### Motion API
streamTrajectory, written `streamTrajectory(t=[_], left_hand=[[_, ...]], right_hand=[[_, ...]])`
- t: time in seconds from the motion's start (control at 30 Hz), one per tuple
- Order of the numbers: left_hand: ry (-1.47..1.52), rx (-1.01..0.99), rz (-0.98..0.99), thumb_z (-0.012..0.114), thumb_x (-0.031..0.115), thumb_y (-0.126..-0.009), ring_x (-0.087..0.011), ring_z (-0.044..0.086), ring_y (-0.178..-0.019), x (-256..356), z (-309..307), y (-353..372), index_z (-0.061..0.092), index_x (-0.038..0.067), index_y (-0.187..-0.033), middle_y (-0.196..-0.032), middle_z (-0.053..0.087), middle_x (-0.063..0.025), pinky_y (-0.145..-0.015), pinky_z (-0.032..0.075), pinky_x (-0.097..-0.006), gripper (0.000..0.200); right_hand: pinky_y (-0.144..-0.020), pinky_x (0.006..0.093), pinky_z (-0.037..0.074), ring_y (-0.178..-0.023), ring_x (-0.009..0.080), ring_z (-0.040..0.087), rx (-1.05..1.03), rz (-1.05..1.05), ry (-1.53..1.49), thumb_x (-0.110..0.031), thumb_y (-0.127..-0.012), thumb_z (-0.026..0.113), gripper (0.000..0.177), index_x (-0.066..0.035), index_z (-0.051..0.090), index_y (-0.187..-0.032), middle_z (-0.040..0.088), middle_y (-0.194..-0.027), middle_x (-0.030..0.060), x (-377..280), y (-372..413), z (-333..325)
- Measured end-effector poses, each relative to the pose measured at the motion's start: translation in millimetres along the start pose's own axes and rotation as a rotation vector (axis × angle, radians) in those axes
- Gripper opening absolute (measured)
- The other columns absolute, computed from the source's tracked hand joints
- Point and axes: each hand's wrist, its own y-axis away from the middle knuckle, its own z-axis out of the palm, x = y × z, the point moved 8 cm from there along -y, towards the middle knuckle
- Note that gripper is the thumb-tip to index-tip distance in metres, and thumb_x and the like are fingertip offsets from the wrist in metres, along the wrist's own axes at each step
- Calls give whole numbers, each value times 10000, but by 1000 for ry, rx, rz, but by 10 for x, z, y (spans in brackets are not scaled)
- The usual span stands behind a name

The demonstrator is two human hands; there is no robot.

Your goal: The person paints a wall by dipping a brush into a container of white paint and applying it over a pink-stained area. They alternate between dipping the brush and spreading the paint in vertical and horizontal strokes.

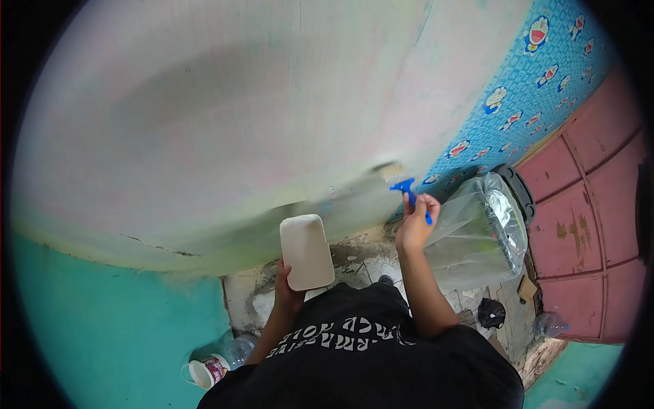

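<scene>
My right hand [417, 223] is closed around the blue handle of a paintbrush [403, 185]. Its pale bristles point up and left, right at the whitish wall [272, 123], near the edge of a blue cartoon-patterned covering [480, 123]. Lower and to the left, my left hand [289, 283] grips a shallow white rectangular tray [306, 252] by its lower left side. The tray is tilted so that its inside faces me, and a whitish layer coats it. The fingers under the tray are hidden.
On the right stands a bin [514, 191] with clear plastic [463, 235] over it, beside a pink panelled door [569, 238]. A black plastic bag [491, 313] and a clear bottle [549, 325] lie on the floor. A white bucket [208, 373] stands lower left by the green wall [122, 313].
</scene>
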Motion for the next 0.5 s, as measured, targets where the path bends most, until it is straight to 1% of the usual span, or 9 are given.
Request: streamTrajectory(t=[0.07,0.13,0.17,0.23,0.27,0.37,0.4,0.47,0.5], left_hand=[[-11,-11,-4,581,335,-919,-303,557,-1263,38,167,15,354,144,-1483,-1365,517,-96,-1010,511,-527,638],[-23,10,-13,579,328,-916,-305,559,-1261,2,173,4,347,146,-1491,-1371,514,-99,-1001,517,-535,646],[-34,18,-19,578,324,-915,-306,560,-1260,-7,170,-1,344,147,-1496,-1374,513,-100,-996,520,-539,651],[-38,1,-25,572,313,-911,-308,554,-1268,-44,171,-31,334,147,-1506,-1392,502,-104,-1003,518,-533,662],[-35,-10,-25,569,308,-910,-308,552,-1271,-68,192,-57,329,146,-1511,-1402,496,-107,-1006,517,-531,667],[-124,0,20,528,388,-934,-329,584,-1230,-79,269,-98,349,112,-1500,-1377,524,-136,-947,549,-568,656],[-95,1,7,540,351,-919,-320,564,-1257,-88,332,-93,333,117,-1512,-1398,505,-130,-983,528,-545,670],[-37,7,-12,563,275,-890,-302,523,-1310,-79,473,-80,300,128,-1535,-1440,468,-117,-1056,485,-497,712],[-52,-10,5,566,273,-887,-298,520,-1314,-90,494,-104,296,123,-1538,-1441,468,-118,-1065,478,-490,720]], right_hand=[[-936,337,594,-965,203,626,78,116,13,-79,-1028,549,106,-32,469,-1082,525,-1086,100,342,-103,-198],[-936,336,597,-947,212,616,142,280,-29,-79,-1027,554,116,-24,469,-1083,515,-1086,107,531,-197,-182],[-935,334,597,-945,211,613,119,311,-74,-89,-1029,558,125,-23,465,-1080,510,-1083,105,540,-254,-107],[-934,330,598,-941,208,607,73,364,-170,-110,-1032,567,147,-23,456,-1074,500,-1077,99,291,-285,188],[-953,330,592,-970,233,634,26,355,-193,-103,-1037,558,142,-5,470,-1088,528,-1081,118,115,-260,312],[-986,338,580,-1028,271,658,-162,255,-251,-103,-1041,553,149,-2,482,-1125,570,-1085,138,-393,-94,518],[-1010,337,566,-1080,290,659,-184,289,-247,-116,-1042,557,141,-7,514,-1122,603,-1083,139,-488,-30,510],[-1011,340,565,-1079,283,661,-210,349,-281,-128,-1041,564,132,-13,535,-1098,609,-1084,125,-512,30,346],[-1012,342,565,-1079,280,663,-223,381,-299,-135,-1041,568,130,-15,545,-1086,612,-1084,118,-516,57,258]])
